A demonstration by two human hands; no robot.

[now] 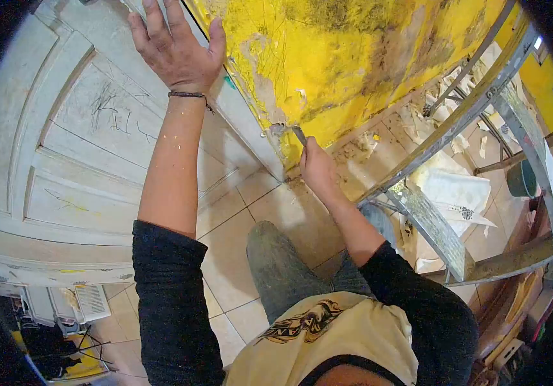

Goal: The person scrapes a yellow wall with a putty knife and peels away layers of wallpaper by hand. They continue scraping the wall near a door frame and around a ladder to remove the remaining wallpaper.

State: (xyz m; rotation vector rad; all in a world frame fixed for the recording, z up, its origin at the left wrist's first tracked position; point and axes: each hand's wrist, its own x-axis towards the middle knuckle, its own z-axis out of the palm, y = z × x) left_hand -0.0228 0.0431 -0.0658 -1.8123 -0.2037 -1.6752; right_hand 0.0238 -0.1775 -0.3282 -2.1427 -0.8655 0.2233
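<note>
My right hand [318, 168] grips the dark handle of a scraper [299, 135]. Its blade end meets the yellow wall [328, 58] low down, close to the white door frame [250, 132], where paint is broken away and bare grey-brown patches show. Higher up, my left hand [178, 48] rests flat with fingers spread on the white frame beside the wall's edge; nothing is in it. A dark cord bracelet circles that wrist, and small flecks stick to the forearm.
A white panelled door [96, 122] with scribbles stands at left. On the right, a metal ladder [434, 225] leans over paint scraps and a white sheet [456, 190] on the tiled floor [231, 248]. A dark green bucket [522, 179] sits beyond it.
</note>
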